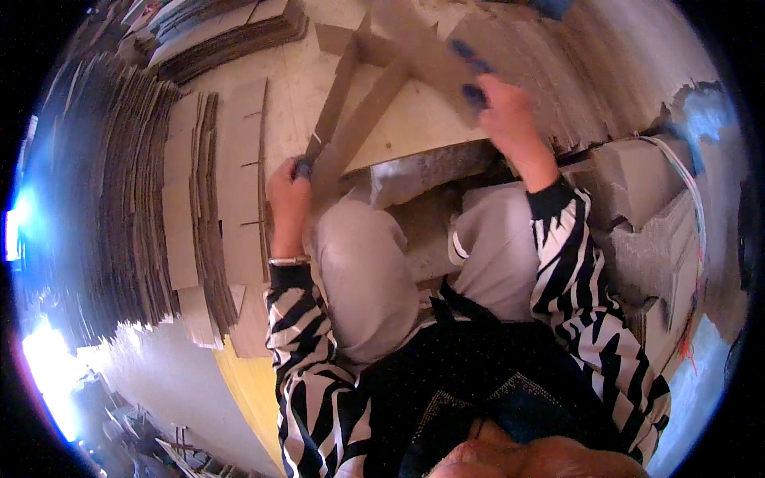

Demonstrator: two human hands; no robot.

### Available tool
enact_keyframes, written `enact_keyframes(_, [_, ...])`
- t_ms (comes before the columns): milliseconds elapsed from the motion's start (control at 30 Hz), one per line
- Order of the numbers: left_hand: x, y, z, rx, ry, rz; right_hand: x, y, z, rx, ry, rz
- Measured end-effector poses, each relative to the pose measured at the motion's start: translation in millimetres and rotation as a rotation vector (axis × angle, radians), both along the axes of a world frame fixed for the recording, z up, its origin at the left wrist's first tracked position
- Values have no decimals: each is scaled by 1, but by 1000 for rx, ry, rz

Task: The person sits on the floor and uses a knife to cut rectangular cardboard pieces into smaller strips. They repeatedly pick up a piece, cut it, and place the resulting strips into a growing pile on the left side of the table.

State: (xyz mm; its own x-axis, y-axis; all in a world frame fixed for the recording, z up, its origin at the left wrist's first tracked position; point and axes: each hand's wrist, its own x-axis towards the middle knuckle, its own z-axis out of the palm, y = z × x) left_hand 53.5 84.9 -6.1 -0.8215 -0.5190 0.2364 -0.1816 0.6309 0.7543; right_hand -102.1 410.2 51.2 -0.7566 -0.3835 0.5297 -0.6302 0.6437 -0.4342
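Note:
My left hand is closed on the near end of cardboard strips, with a dark covering on a fingertip. The strips slant away over the pale board and cross other strips at the far end, forming part of a divider grid. Some of that far cardboard is smeared by motion. My right hand is raised at the right of the grid, beside a cardboard stack. Its thumb and fingers, dark-covered at the tips, look spread apart with nothing visible between them, though the hand is blurred.
A pale wooden board lies before my knees. Slotted cardboard strips and a tall row of cardboard sheets stand at the left. More stacks lie at the far left and right. Thin cords hang at the right.

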Motion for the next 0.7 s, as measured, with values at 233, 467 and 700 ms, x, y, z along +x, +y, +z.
enact_keyframes(233, [-11,-22,4,-447,-281,147,17,-108,-15,-124,-330,438])
enact_keyframes(467, [-19,-32,5,-592,-409,220,18,-94,2,89,-313,411])
enact_keyframes(700, [-30,-51,-3,-680,-443,175,53,-117,10,408,-170,472])
